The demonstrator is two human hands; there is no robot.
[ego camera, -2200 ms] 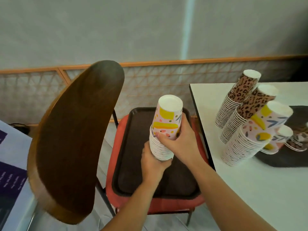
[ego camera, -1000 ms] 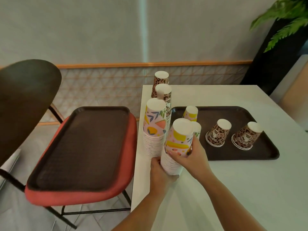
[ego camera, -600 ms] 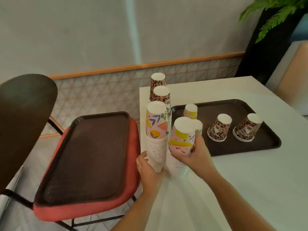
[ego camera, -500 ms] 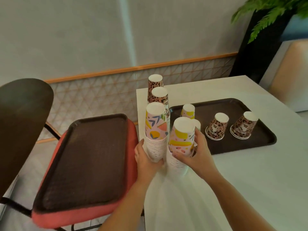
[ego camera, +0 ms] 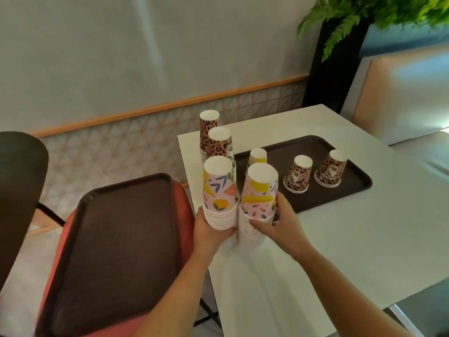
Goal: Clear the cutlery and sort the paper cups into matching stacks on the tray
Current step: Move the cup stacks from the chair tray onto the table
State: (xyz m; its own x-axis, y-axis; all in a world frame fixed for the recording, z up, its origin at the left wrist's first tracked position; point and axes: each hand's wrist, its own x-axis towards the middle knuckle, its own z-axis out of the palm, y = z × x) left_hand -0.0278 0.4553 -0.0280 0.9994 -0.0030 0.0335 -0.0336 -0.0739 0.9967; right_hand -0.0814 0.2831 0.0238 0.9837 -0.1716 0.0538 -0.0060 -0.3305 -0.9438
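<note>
Two tall stacks of upside-down pink patterned paper cups stand side by side at the white table's (ego camera: 364, 234) left edge. My left hand (ego camera: 209, 232) grips the base of the left stack (ego camera: 220, 190). My right hand (ego camera: 279, 222) wraps the lower part of the right stack (ego camera: 258, 198). Behind them rise two leopard-print stacks (ego camera: 218, 144). On the dark tray (ego camera: 349, 193) on the table sit a short pink cup stack (ego camera: 258, 155) and two short leopard stacks (ego camera: 297, 173), (ego camera: 331, 167).
A second dark tray (ego camera: 116, 246) lies bare on the red seat of a chair at the left, below table height. The chair's dark wooden back (ego camera: 17, 190) rises at far left. A plant and a padded bench stand beyond the table at the right.
I carried the pink stack from the chair tray to the table and set it beside the other pink stack. My left hand has shifted from its base onto the left stack.
</note>
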